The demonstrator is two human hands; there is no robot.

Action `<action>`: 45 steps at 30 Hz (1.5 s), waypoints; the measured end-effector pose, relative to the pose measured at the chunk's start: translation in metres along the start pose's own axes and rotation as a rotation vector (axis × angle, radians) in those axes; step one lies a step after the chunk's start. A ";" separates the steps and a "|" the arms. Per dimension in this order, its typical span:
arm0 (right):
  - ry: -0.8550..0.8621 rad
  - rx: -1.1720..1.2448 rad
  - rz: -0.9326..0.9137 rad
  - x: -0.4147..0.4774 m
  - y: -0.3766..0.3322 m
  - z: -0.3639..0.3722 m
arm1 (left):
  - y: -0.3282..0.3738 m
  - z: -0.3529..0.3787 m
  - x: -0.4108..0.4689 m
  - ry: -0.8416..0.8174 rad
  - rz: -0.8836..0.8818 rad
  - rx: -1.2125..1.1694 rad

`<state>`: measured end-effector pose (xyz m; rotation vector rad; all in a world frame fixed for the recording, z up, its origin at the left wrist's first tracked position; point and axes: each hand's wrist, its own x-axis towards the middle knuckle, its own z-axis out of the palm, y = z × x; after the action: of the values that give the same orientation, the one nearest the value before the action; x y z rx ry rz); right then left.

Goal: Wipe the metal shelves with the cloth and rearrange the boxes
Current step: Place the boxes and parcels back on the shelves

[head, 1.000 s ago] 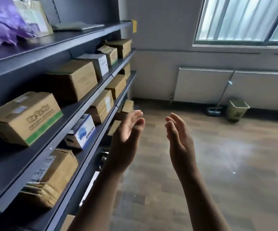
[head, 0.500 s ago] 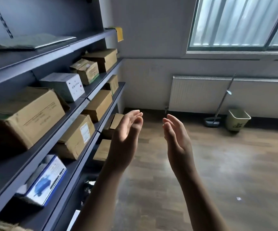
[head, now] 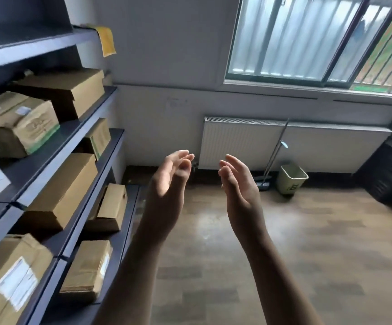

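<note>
Over the brown wood-patterned floor [head: 307, 242], the left hand [head: 169, 181] and the right hand [head: 239, 184] are being held up palm to palm but apart, fingers loosely spread and gripping nothing. Plain brown cardboard boxes [head: 70, 193] are being carried by the dark grey metal shelves [head: 77, 130] at the left, beside the left forearm; the nearest boxes are being cut off by the edge. A limp yellow cloth-like piece [head: 107, 39] is being hung from the top shelf's end, its material hard to make out. A white ribbed radiator [head: 242, 141], a slim metal pole [head: 276, 151] and a small green plastic bin [head: 292, 179] are being backed by the far wall. Black stacked crates [head: 389, 170] are being cropped at the right.
</note>
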<state>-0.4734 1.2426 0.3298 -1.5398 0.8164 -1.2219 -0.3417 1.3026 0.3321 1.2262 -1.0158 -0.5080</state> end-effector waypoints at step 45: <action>-0.081 -0.065 0.123 0.635 0.235 -0.044 | -0.250 0.199 0.575 0.087 -0.130 0.008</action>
<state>-0.3292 0.5804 0.3038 -1.5567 0.8913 -1.0468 -0.1809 0.6653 0.3060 1.3166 -0.8695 -0.5472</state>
